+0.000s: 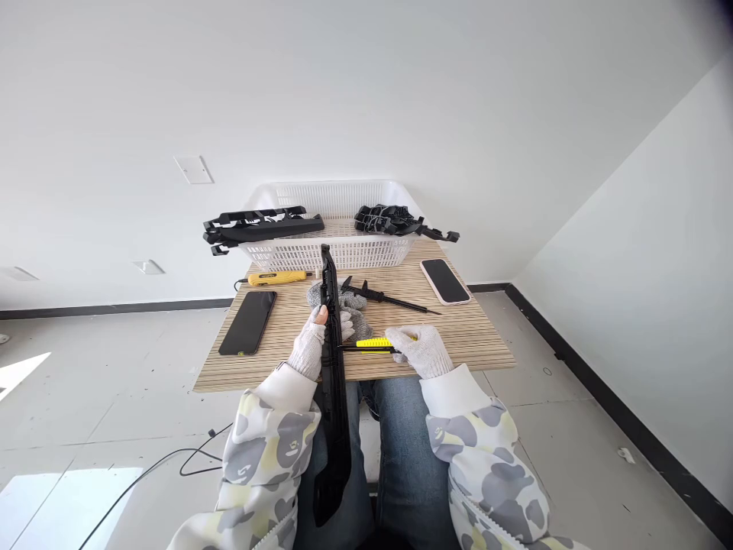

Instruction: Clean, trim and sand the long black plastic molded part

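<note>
Black molded strip [334, 367] stood, in the head view, on the wearer's side of the white basket [366, 250], its narrow upper end overlapping the basket's front wall in the picture and its broad lower end reaching away from the basket, down over the person's legs [395, 428]. The gloved left hand [308, 347] pinched it near the middle, thumb over the near face, fingertips showing past its right edge. The gloved right hand [422, 351], on the wearer's side of the basket's right half, had its fingers closed about a yellow-and-black tool [373, 343], whose slim dark end lay at the strip's right edge; whether it touched could not be told. By its look the strip was hard plastic, light and fairly stiff, though long enough to swing if held by one end. Its glossy skin probably slid under knit fabric, and its thinner edges might have chipped under a hard squeeze. Around the ribbed middle, clear of the tool's end, seemed the surest hold.
</note>
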`<state>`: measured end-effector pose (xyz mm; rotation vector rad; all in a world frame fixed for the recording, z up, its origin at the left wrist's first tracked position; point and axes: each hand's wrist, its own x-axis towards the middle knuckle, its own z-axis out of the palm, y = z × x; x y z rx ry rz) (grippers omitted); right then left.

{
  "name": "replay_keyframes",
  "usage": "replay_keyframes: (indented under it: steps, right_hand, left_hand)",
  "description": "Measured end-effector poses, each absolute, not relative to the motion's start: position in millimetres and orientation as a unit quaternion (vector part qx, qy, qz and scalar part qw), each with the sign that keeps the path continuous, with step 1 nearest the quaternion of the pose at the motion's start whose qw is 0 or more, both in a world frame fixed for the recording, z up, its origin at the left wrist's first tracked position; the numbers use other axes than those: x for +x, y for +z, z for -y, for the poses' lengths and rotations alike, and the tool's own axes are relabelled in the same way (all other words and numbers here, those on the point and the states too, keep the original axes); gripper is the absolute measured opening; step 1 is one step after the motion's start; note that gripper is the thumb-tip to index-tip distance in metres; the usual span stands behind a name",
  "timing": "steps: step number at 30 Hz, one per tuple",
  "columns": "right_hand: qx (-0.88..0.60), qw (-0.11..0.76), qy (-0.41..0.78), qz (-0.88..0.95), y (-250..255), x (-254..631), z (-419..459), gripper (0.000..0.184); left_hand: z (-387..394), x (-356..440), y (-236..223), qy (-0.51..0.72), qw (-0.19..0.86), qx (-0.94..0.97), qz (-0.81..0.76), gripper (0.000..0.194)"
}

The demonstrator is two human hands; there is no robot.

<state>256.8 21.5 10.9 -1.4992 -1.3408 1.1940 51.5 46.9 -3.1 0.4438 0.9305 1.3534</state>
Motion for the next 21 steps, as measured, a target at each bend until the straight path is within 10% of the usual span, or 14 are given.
replay_keyframes:
  steps: [9,21]
  right_hand:
    - [-0.567,0.319,0.468,0.598,7.4,264.5,-24.8,0.042]
    - [-0.545,0.359,0.520,0.551,4.0,266.4,-21.1,0.043]
  left_hand:
    - [-48.6,43.1,-13.4,0.589,0.675,0.200,-0.397,0.061]
    - [-46.7,41.1,-16.0,0.592,0.675,0.228,-0.378,0.042]
